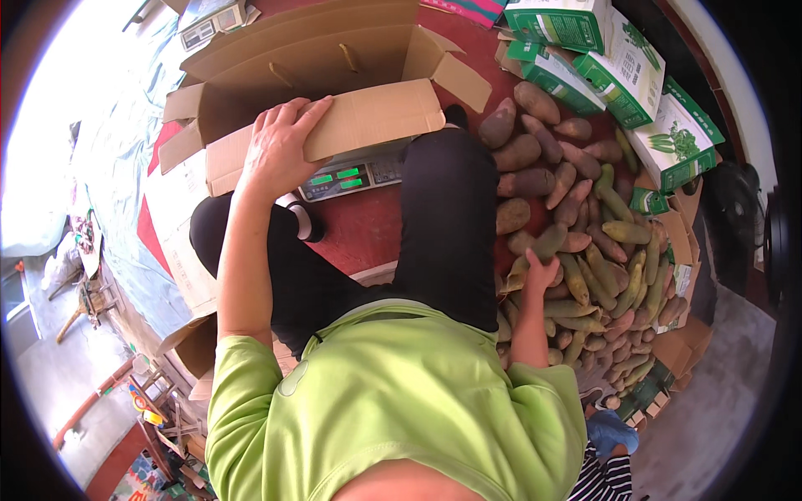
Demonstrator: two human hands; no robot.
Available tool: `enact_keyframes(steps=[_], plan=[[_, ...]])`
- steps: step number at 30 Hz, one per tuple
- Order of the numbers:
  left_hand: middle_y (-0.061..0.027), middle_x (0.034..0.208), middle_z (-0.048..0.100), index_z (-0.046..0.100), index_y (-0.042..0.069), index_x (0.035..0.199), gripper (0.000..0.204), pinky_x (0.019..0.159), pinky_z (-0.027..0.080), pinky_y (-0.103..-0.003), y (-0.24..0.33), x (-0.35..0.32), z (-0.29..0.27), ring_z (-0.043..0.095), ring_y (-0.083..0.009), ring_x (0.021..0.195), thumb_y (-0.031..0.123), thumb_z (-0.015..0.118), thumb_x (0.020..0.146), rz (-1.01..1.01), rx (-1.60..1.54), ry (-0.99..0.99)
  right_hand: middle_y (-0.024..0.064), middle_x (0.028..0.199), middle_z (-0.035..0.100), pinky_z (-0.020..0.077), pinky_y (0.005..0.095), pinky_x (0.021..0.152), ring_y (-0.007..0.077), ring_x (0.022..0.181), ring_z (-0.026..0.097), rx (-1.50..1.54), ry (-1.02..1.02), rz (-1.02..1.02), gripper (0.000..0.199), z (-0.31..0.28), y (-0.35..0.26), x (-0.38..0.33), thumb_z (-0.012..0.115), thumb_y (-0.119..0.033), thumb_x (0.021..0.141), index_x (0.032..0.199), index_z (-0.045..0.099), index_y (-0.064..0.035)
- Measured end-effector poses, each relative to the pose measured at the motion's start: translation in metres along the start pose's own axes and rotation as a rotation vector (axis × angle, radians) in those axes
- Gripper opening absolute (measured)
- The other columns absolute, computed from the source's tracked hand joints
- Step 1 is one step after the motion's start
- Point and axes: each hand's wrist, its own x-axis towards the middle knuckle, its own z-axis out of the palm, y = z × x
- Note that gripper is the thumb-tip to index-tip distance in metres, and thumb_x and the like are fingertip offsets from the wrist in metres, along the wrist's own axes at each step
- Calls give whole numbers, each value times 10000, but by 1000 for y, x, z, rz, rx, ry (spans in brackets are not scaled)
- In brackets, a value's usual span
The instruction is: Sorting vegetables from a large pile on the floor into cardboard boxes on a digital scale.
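My left hand [284,146] lies with fingers outstretched on the folded-out front flap [380,117] of an open brown cardboard box [326,58]. Its fingertips reach the flap's upper edge. A digital scale [347,179] with green lit displays shows partly from beneath the box. To the right, my right hand [541,274] is among the heaped roots, thumb and finger closed about a greenish elongated root, seemingly a green radish [550,241]. Its other fingers are hidden. Around it lie more long green radishes [600,271] and thick reddish-brown roots [528,182].
White and green printed cartons [622,67] stand behind the heap at far right. Another scale [210,29] sits at far left, near a pale blue sheet [125,159]. My knees flank the red floor covering [363,234]. A person in striped clothing [603,476] is at lower right.
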Motion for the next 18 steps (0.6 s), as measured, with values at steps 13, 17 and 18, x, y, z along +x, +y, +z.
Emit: enact_keyframes(steps=[13, 17, 18], plan=[[-124, 1285, 497, 464, 177, 1363, 785, 1049, 332, -428, -3, 1, -1, 456, -321, 1199, 158, 774, 641, 40, -29, 3, 117, 1016, 629, 475, 399, 848, 319, 963, 591, -227, -533, -1399, 529, 194, -380, -68, 802, -176, 602, 1071, 583, -69], [-115, 1288, 498, 454, 190, 1370, 821, 1039, 340, -445, -7, -2, -1, 461, -327, 1195, 158, 791, 622, 32, -16, -11, 133, 985, 649, 496, 432, 824, 333, 946, 618, -353, -663, -1468, 495, 271, -405, -126, 790, -195, 609, 1048, 610, -55], [-113, 1287, 499, 449, 192, 1373, 827, 1038, 342, -443, -6, -1, -2, 463, -325, 1193, 160, 793, 621, 33, -15, -17, 126, 975, 657, 503, 447, 810, 337, 934, 625, -437, -644, -1517, 453, 295, -400, -135, 758, -208, 609, 1017, 630, -60]])
